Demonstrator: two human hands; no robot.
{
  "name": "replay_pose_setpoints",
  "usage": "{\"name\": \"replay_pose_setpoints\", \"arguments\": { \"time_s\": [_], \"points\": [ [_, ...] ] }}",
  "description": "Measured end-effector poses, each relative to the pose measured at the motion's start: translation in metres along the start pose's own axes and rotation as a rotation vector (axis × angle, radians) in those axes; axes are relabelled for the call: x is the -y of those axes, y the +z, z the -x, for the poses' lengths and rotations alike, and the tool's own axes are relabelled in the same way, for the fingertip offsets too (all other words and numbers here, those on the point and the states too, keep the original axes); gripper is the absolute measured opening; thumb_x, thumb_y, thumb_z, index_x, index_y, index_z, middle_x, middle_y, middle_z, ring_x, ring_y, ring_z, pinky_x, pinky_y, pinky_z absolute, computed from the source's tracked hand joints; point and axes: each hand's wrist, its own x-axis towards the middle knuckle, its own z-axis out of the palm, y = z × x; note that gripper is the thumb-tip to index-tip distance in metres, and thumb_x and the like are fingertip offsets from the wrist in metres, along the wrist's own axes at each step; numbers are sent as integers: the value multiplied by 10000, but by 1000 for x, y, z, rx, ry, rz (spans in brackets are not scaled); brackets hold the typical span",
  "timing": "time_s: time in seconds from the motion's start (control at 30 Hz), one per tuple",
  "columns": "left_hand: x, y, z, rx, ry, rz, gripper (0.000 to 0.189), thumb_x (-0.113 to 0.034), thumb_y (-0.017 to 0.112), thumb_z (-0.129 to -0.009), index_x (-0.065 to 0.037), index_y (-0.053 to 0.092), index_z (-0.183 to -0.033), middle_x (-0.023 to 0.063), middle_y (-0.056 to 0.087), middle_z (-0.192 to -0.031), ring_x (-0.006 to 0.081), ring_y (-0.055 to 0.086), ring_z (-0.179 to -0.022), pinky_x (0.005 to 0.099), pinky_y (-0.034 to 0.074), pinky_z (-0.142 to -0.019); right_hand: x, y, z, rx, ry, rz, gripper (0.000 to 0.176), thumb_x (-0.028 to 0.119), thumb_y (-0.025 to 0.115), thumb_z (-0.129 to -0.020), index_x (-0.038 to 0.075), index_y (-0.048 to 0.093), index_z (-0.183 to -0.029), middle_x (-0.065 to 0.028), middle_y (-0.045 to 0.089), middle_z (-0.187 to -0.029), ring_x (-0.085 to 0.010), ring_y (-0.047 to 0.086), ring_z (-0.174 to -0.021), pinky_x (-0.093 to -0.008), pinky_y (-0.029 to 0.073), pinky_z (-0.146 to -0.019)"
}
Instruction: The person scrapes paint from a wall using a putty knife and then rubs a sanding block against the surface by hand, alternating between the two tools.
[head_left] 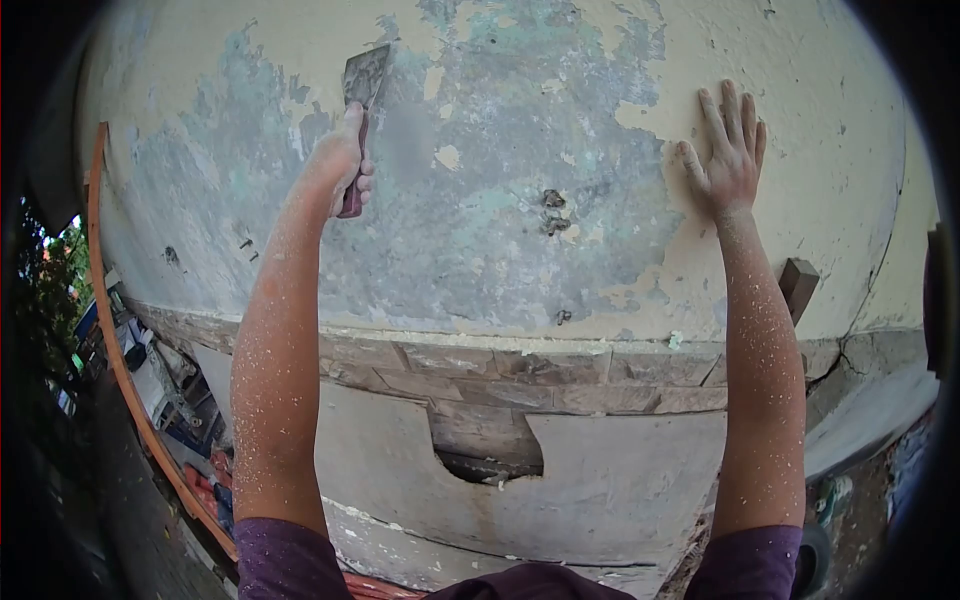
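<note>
My left hand (343, 160) is wrapped round the dark red handle of a paint scraper (366, 75), its wide metal blade pointing up against the wall. Around the blade, cream paint (300, 40) meets a large grey-blue bared patch (440, 180) with ragged edges. To the right, my right hand (728, 155) lies flat on the cream-painted part of the wall, fingers spread, holding nothing. White paint flakes and dust cover both hands and forearms.
Below runs a stone ledge (500, 365), with a pale board (620, 470) with a notch under it. Metal stubs (554, 210) stick out of the wall. A wooden block (797, 287) juts out at right. An orange-brown strip (110, 300) curves along the left, near piled clutter (165, 385).
</note>
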Motion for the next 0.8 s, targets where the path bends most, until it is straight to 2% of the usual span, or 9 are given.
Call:
{"name": "replay_pose_setpoints", "arguments": {
  "time_s": [0.07, 0.3, 0.47, 0.57, 0.6, 0.67, 0.73, 0.77, 0.8],
  "points": [
    [15, 3, 13, -28, -69, 24, 517, -632, 419, -901, -118, 405, -856, -25, 380, -555, 112, 356, -401, 297, 347, -391, 1, 1, 3, -17, 2, -3, 697, 563, 505, -803, 347, 319, -1439, 36, 178, -1551, -207, 104, -1439, -460, 53, -1164],
    [-15, -20, 9, 7, -80, -159, 495, -614, 429, -907, -128, 399, -820, -30, 385, -555, 92, 348, -389, 288, 336, -377, 4, 5, 1, -82, -5, -21, 685, 568, 488, -827, 351, 296, -1448, 45, 178, -1550, -198, 107, -1438, -451, 59, -1165],
    [7, -4, -4, 3, 31, -51, 529, -624, 392, -915, -105, 407, -812, -19, 396, -568, 117, 382, -410, 302, 375, -402, 4, 3, 3, -103, -39, -33, 687, 581, 478, -837, 337, 292, -1452, 44, 185, -1548, -200, 115, -1437, -450, 65, -1166],
    [-2, 3, -11, -59, 102, 33, 536, -628, 388, -914, -102, 409, -808, -17, 399, -567, 118, 381, -410, 303, 374, -405, 4, 3, 3, -86, -28, -23, 692, 580, 482, -833, 337, 291, -1452, 40, 188, -1548, -204, 116, -1437, -450, 63, -1166],
    [-18, 2, -19, -70, 139, 86, 530, -542, 361, -959, -36, 442, -827, 32, 434, -604, 144, 420, -421, 332, 400, -407, 5, 2, 3, -94, -32, -23, 692, 580, 482, -833, 337, 291, -1452, 40, 188, -1548, -204, 116, -1437, -450, 63, -1166],
    [-57, -4, -42, -22, 198, 13, 517, -540, 355, -962, -44, 438, -842, 30, 440, -608, 124, 412, -420, 314, 406, -400, 5, 1, 3, -66, -17, -12, 693, 566, 495, -822, 335, 305, -1448, 35, 191, -1547, -207, 119, -1436, -450, 61, -1166],
    [-109, -9, -54, -65, 251, -59, 434, -553, 337, -962, -136, 399, -857, -47, 385, -564, 68, 342, -397, 250, 353, -370, 3, 1, 4, -62, -15, -6, 691, 556, 499, -816, 334, 314, -1444, 33, 192, -1547, -210, 120, -1436, -450, 62, -1166],
    [-133, -15, -59, -67, 320, -115, 395, -531, 331, -971, -152, 400, -882, -60, 380, -559, 35, 322, -395, 208, 349, -355, 2, 2, 3, -53, -8, -2, 689, 547, 503, -811, 334, 322, -1441, 31, 193, -1547, -213, 121, -1436, -450, 62, -1166],
    [-153, -24, -81, -81, 302, -114, 375, -500, 319, -982, -149, 397, -876, -62, 385, -558, 24, 324, -393, 190, 353, -347, 3, 3, 6, -52, -5, 2, 689, 547, 503, -811, 334, 322, -1441, 31, 193, -1547, -213, 121, -1436, -450, 62, -1166]
  ]
}}
